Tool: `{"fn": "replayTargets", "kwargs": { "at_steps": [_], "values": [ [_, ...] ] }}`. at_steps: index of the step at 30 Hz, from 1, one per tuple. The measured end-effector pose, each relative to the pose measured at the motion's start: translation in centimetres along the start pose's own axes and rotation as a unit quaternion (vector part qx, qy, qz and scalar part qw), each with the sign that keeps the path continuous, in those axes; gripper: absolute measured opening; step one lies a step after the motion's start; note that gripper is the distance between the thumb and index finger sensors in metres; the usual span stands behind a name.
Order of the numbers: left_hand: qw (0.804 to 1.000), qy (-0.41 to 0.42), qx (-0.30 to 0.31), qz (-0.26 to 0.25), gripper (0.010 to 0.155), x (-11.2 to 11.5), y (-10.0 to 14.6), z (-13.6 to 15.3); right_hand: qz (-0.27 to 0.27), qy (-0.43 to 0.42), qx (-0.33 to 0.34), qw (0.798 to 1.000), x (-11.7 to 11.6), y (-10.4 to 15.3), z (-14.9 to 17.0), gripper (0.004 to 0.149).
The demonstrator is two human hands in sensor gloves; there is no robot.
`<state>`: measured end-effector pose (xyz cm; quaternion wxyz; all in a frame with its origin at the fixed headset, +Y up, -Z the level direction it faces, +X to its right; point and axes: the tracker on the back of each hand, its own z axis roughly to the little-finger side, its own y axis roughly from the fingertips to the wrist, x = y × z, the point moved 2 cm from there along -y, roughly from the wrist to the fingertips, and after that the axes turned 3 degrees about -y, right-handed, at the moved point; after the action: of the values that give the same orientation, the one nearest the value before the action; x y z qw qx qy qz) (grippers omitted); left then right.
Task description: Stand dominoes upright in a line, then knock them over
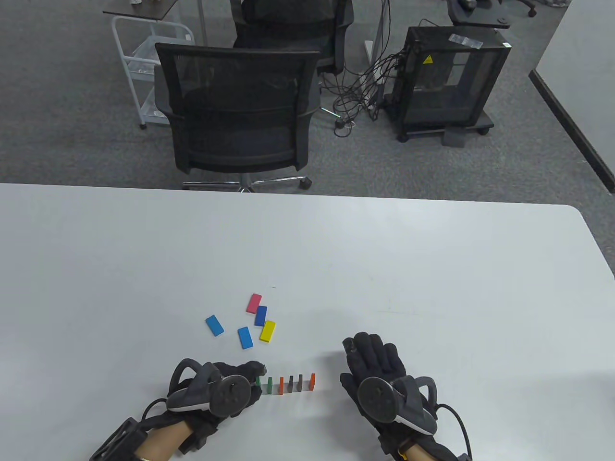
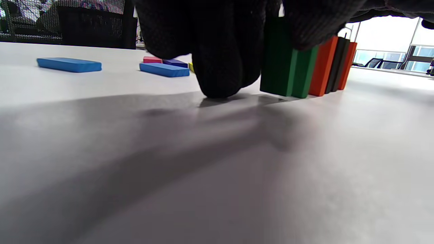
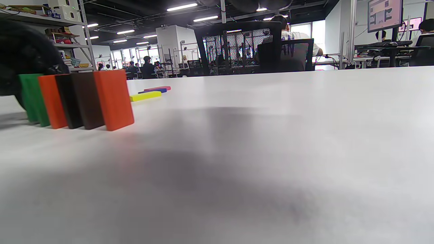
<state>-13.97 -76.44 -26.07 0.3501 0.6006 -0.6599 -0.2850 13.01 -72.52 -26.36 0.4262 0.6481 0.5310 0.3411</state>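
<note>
A short row of upright dominoes stands near the table's front edge: two green, one orange point(image 1: 281, 384), two dark, and an orange one point(image 1: 313, 380) at the right end. My left hand point(image 1: 256, 372) is at the row's left end and pinches the end green domino point(image 1: 258, 382). In the left wrist view, its gloved fingers point(image 2: 220, 67) and thumb close round that green domino point(image 2: 276, 61). My right hand point(image 1: 367, 353) lies flat and open on the table, right of the row and apart from it. The row point(image 3: 113, 100) also shows in the right wrist view.
Several loose dominoes lie flat behind the row: pink point(image 1: 253, 303), dark blue point(image 1: 261, 315), yellow point(image 1: 267, 331) and two light blue point(image 1: 245, 337) point(image 1: 214, 325). A black office chair point(image 1: 238, 110) stands beyond the white table's point(image 1: 432, 269) far edge.
</note>
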Motion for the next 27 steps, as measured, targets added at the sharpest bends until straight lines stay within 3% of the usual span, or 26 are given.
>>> {"fn": "replayTargets", "kwargs": {
  "at_steps": [13,27],
  "values": [
    [1.000,-0.010,-0.003,0.008,0.057,0.20,-0.02,-0.31,-0.002,0.001,0.000,1.000,-0.07,-0.01,-0.03,0.067],
    [0.999,0.000,0.001,0.039,0.070,0.18,0.09,-0.33,-0.006,0.003,0.002,1.000,-0.17,-0.04,-0.13,0.067]
  ]
}}
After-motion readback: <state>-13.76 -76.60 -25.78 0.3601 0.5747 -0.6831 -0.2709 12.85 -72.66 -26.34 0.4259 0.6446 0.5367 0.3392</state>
